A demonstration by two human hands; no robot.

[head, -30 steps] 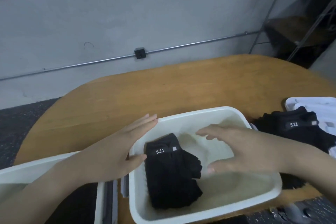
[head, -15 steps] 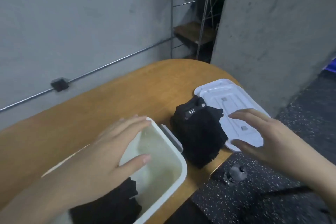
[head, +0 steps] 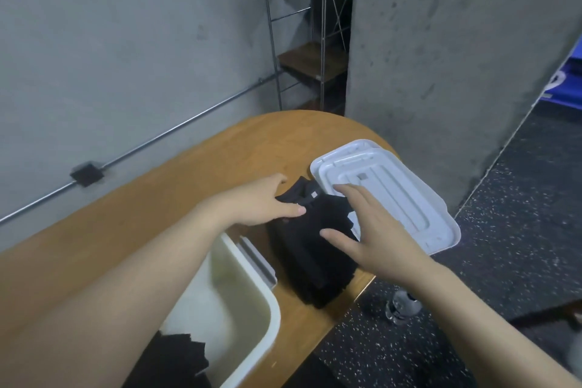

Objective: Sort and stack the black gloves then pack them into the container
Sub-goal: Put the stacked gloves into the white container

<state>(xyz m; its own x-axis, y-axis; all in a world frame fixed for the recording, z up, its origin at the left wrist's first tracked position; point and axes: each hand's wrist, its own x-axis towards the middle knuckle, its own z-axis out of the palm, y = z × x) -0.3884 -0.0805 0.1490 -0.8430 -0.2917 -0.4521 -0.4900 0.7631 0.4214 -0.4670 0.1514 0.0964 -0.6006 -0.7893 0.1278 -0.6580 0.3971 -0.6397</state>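
A stack of black gloves [head: 315, 258] lies on the wooden table [head: 151, 214] between a white container [head: 267, 321] and white lids. My left hand [head: 261, 201] holds the stack's far cuff end, thumb on top and fingers curled down its far side. Over the stack's right side my right hand [head: 374, 239] is spread with straight fingers, its thumb touching the top. More black gloves [head: 179, 359] lie inside the container at the lower left, partly hidden by my left forearm.
Two white lids [head: 406, 205] lie stacked at the table's right end, overhanging the edge. A plastic bottle [head: 403, 307] stands on the dark speckled floor below. A metal shelf rack [head: 305, 63] and a concrete pillar [head: 456, 57] stand behind the table.
My view swung right from the container to the loose stack. Both hands left the container and came onto the stack, the left one taking its cuff end.
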